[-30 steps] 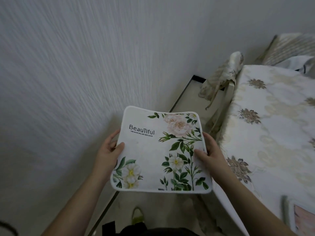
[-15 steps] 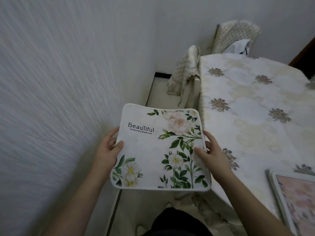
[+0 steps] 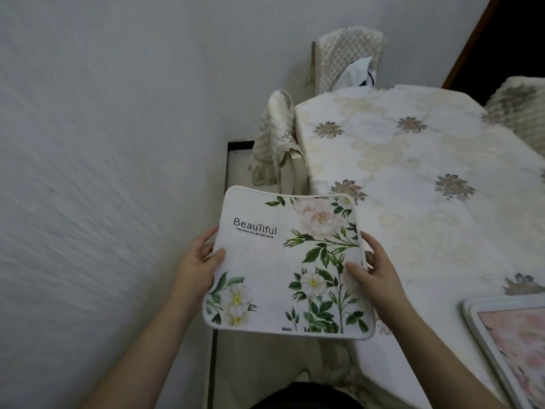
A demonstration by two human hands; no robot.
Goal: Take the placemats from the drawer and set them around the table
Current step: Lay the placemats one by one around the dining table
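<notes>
While the left hand (image 3: 198, 262) and right hand (image 3: 374, 268) each grip a side edge, a white placemat (image 3: 283, 270) printed with flowers and "Beautiful" hangs level in the air at the table's (image 3: 418, 202) near corner. A second placemat (image 3: 513, 346) lies on the tablecloth at right; covered chairs (image 3: 274, 137) stand beyond.

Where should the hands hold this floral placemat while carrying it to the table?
Keep it by its two short side edges, one hand from each side, thumbs on top. The floral placemat is thin and floppy, so the left hand and right hand gripping opposite edges probably keep it flat for laying on the table.
</notes>
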